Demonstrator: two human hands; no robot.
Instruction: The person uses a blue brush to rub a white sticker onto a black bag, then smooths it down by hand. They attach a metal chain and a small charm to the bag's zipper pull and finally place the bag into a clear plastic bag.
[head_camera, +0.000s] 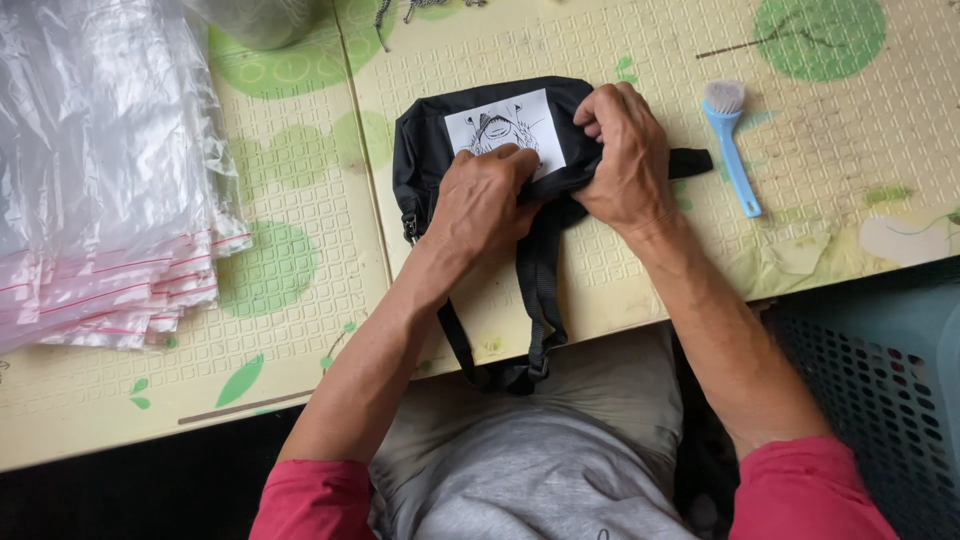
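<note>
Both hands on the black waist bag (425, 150), which lies flat on the foam play mat (620, 290), near the mat's front edge, approx. centre of view. Left hand (483, 200) is clamped down on the bag's lower middle, fingers curled tight, fingertips touching the white printed patch (507, 128). Right hand (622, 152) grips the bag's right end, fingers bent closed over the fabric, w/ a short strap end (692, 160) poking out just past the knuckles. The long black strap (540, 290) runs from under the hands, over the mat's front edge, and loops on the person's lap.

Open room: bare mat to the right btwn the hand and the blue brush (732, 150), which lies near but apart, bristles up-screen. Left of the bag there's a bare strip, then a stack of clear zip bags (100, 200) w/ red seal lines, well apart, filling the left side. Bare mat above the bag too.

Surface: cream embossed mat w/ green circles and leaf prints, a seam running down just left of the bag. Perforated plastic basket (880, 400) sits low at right, beside the person's right arm. Floor under the front edge is dark.
</note>
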